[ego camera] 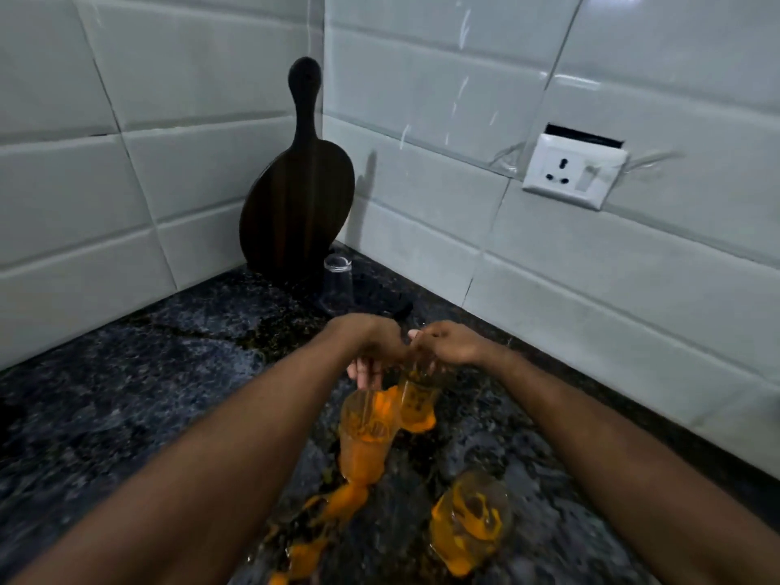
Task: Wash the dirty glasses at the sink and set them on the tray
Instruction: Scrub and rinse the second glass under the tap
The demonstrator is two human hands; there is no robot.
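Note:
Both my hands reach out over a dark granite counter (126, 415). My left hand (371, 348) pinches the rim of a glass smeared with orange residue (365, 441), which hangs tilted below my fingers. My right hand (449, 344) grips the top of a second orange-stained glass (417, 405), right beside the first. A third stained glass (470, 521) rests on the counter nearer to me, on the right. An upturned clear glass (337, 282) stands in the far corner. Neither sink nor tray is in view.
Orange splashes (333, 506) lie on the counter below the held glasses. A dark wooden paddle board (295, 204) leans in the tiled corner behind the clear glass. A white wall socket (572, 173) sits on the right wall, low above the counter.

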